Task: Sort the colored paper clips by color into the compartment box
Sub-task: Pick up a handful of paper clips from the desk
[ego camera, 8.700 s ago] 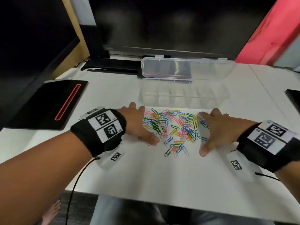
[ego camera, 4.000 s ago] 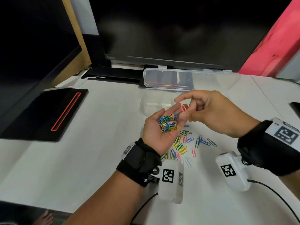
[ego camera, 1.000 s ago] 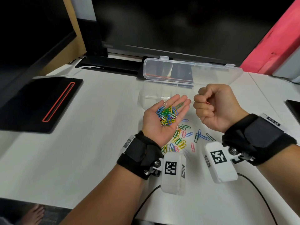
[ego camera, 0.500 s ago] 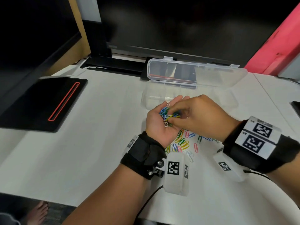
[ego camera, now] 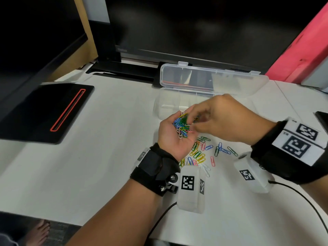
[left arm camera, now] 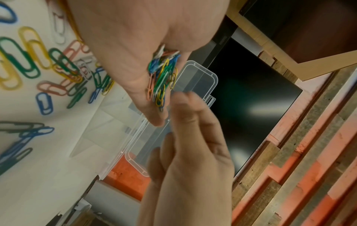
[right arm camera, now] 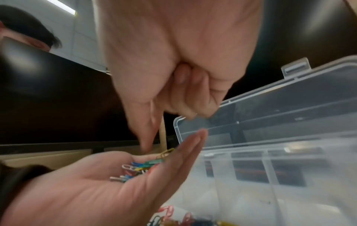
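Observation:
My left hand (ego camera: 170,135) lies palm up over the white table, fingers fairly straight, carrying a heap of mixed colored paper clips (ego camera: 182,126). My right hand (ego camera: 221,119) hovers over that palm; thumb and forefinger reach into the heap (right arm camera: 139,168) and the other fingers are curled in. Motion blur hides whether it pinches a clip. Several loose clips (ego camera: 202,153) lie on the table under both hands. The clear compartment box (ego camera: 165,107) stands just beyond them, its lid (ego camera: 221,79) tipped back; its compartments (right arm camera: 289,168) look empty.
A black pad with a red line (ego camera: 46,110) lies at the left. A dark monitor (ego camera: 195,23) stands behind the box, and a red panel (ego camera: 305,50) is at the back right. A dark object (ego camera: 323,119) sits at the right edge. A cable (ego camera: 292,189) trails off my right wrist.
A second ago my right hand was a closed fist held apart from the palm. It turned over, came down onto the heap in my left hand and now works its fingertips into it.

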Demonstrator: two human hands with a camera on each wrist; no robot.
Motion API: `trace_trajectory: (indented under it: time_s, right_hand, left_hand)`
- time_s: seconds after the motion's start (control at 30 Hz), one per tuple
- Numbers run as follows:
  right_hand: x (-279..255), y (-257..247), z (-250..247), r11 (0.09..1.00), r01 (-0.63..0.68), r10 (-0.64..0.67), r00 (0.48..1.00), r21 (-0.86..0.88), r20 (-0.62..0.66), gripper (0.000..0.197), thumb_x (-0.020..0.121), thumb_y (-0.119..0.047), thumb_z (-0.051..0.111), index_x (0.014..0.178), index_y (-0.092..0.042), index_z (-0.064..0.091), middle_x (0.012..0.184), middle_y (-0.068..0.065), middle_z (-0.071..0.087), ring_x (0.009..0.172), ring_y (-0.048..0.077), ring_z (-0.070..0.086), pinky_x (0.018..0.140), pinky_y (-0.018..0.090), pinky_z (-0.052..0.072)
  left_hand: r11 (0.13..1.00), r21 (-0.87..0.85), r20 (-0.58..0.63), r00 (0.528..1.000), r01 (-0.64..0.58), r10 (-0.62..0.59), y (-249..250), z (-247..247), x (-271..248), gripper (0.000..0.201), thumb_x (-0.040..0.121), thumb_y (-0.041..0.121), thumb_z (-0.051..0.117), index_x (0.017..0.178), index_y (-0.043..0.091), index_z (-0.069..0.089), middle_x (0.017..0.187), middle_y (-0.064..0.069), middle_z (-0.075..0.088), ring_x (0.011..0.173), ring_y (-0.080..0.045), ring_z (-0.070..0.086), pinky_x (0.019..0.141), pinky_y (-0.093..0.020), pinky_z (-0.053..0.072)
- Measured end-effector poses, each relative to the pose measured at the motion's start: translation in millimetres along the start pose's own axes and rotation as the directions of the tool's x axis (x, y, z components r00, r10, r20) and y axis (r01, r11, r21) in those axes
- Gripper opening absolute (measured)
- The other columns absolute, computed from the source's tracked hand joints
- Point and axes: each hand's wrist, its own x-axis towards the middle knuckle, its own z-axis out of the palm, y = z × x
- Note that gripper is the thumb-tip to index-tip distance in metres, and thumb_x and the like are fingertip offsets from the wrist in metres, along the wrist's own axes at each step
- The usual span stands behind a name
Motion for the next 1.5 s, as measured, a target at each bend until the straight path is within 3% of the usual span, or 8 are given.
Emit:
trace_trajectory:
  time_s: [0.2,0.43,0.57,0.73,0.93,1.03,1.23,1.5]
  right_hand:
    - [-5,-2,7,0.960,-0.043,0.080,0.989,-0.276,0.125,0.018,0.081,-0.049,0.069,0.098,-0.043,0.072,0.094,-0.010,0.071,0.090,0.020,0.063,0.076,0.037,0.054]
    - [-10,3,3,0.991,-0.098,0.092,0.993,0.086,0.079,0.016,0.088,-0.023,0.067,0.075,-0.032,0.071,0.060,-0.017,0.061,0.067,0.006,0.061,0.065,0.030,0.052]
    - [-15,3,-4,0.512,-0.338,0.324,0.928,0.790,0.187,0.031,0.089,-0.014,0.038,0.058,-0.019,0.039,0.054,0.001,0.023,0.042,0.014,0.014,0.040,0.020,0.011]
    - [-16,16,2,0.006,-0.340,0.285,0.902,0.940,0.325,0.024,0.080,-0.023,0.036,0.059,-0.020,0.027,0.049,-0.004,0.013,0.038,0.011,0.007,0.040,0.017,0.006]
    - [-12,20,3,-0.136,-0.320,0.300,0.888,0.937,0.347,0.017,0.073,-0.021,0.039,0.057,-0.018,0.041,0.053,-0.005,0.021,0.038,0.009,0.013,0.042,0.018,0.006]
    - [-8,15,3,-0.015,-0.358,0.345,0.875,0.934,0.341,0.036,0.088,-0.029,0.044,0.056,-0.021,0.031,0.051,-0.005,0.017,0.045,0.011,0.005,0.040,0.017,0.006]
    - [-10,-1,15,0.886,-0.080,0.093,0.996,0.457,-0.006,0.013,0.082,-0.031,0.075,0.076,-0.023,0.068,0.071,-0.010,0.068,0.053,0.004,0.053,0.060,0.026,0.047]
    - [-4,-8,28,0.992,0.056,-0.056,0.998,-0.116,0.005,0.020,0.085,-0.035,0.066,0.102,-0.042,0.073,0.052,-0.020,0.044,0.061,0.007,0.047,0.069,0.031,0.051]
  left_hand:
    - [1.000,0.025,0.025,1.000,0.003,-0.004,0,2,-3,0.045,0.102,0.023,0.029,0.126,-0.003,0.055,0.090,-0.021,0.070,0.068,-0.031,0.071,0.050,-0.029,0.055]
    - [1.000,-0.021,-0.025,1.000,0.011,-0.011,0,0,0,0.040,0.100,0.020,0.037,0.111,-0.007,0.064,0.100,-0.021,0.068,0.087,-0.033,0.069,0.080,-0.040,0.059]
    - [0.999,-0.040,0.003,1.000,-0.006,0.006,-1,2,-1,0.039,0.097,0.015,0.039,0.114,-0.013,0.060,0.114,-0.027,0.064,0.095,-0.040,0.067,0.088,-0.050,0.053]
    - [0.998,0.050,0.027,0.999,-0.027,0.025,-3,5,-2,0.032,0.097,0.008,0.042,0.117,-0.010,0.059,0.118,-0.027,0.064,0.095,-0.037,0.069,0.084,-0.044,0.058]
    - [0.996,0.087,0.023,0.999,-0.032,0.030,-2,6,-3,0.035,0.096,0.007,0.040,0.123,-0.008,0.057,0.120,-0.025,0.064,0.094,-0.035,0.070,0.078,-0.041,0.060]
    - [0.996,0.083,0.027,0.999,-0.044,0.042,-1,5,-2,0.037,0.094,0.011,0.041,0.121,-0.008,0.058,0.119,-0.026,0.064,0.097,-0.035,0.069,0.079,-0.041,0.059]
    - [0.996,0.084,0.032,0.999,-0.029,0.026,0,0,1,0.040,0.100,0.025,0.036,0.109,-0.002,0.065,0.099,-0.019,0.071,0.088,-0.030,0.071,0.082,-0.037,0.058]
    - [0.991,0.132,-0.017,1.000,0.016,-0.014,-1,0,1,0.043,0.100,0.026,0.034,0.104,0.003,0.070,0.109,-0.016,0.069,0.107,-0.029,0.062,0.097,-0.042,0.046]
